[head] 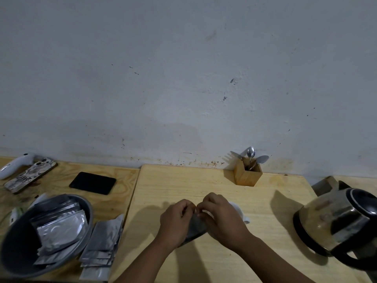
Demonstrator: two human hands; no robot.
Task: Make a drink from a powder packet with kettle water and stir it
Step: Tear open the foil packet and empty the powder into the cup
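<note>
Here your left hand (175,218) and right hand (221,218) both pinch the foil packet's (195,226) top edge. The white cup (239,211) sits just beyond your right hand, so tear and tip that way.

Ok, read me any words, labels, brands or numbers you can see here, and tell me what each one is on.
No text can be read.
Phone case: printed pattern, maybe lettering, too blurred to read.
Foil packets in the bowl: plain silver, no print visible.
Packet gripped by both hands: no print visible.
Kettle: no label legible.
</note>
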